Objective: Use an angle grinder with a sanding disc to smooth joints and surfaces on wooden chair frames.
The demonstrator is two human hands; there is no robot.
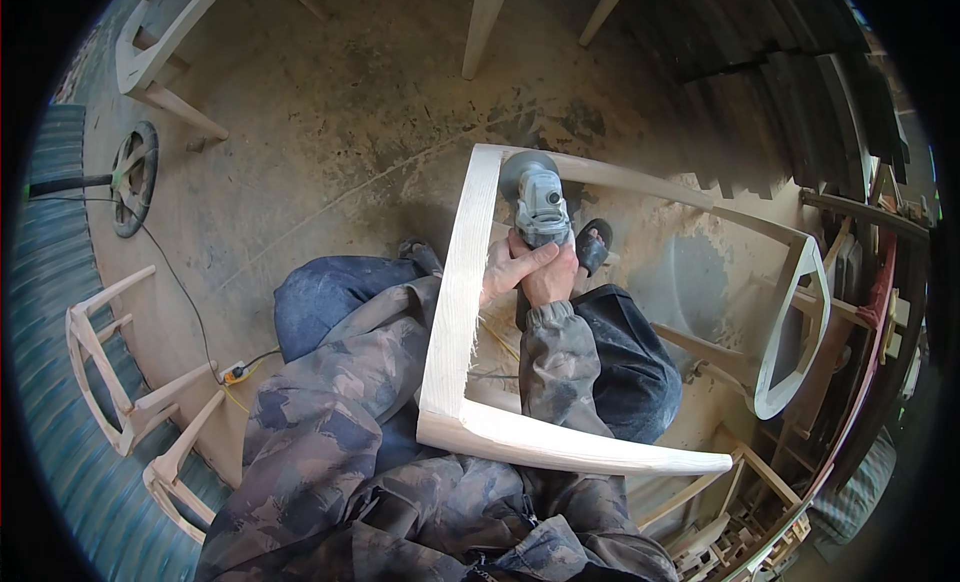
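Both my hands are wrapped round an angle grinder (543, 210) with a grey body and a round disc (526, 172) at its far end. My right hand (552, 280) grips the near end of its body. Just left of it, my left hand (508, 270) closes on the grinder too, its forearm passing beneath a broad wooden bar. The disc lies against or just over the far corner of a pale wooden chair frame (462, 282); exact contact cannot be made out. That frame rests across my lap, one tapered leg (600, 448) pointing right near me.
Wooden frames stand at left (100, 372), far left (165, 52) and right (790, 322). A spoked wheel (135, 179) leans by a corrugated green sheet (60, 272). A power cord (185, 282) runs along the floor to a plug connection (237, 372). Dark panels (750, 112) stand at far right.
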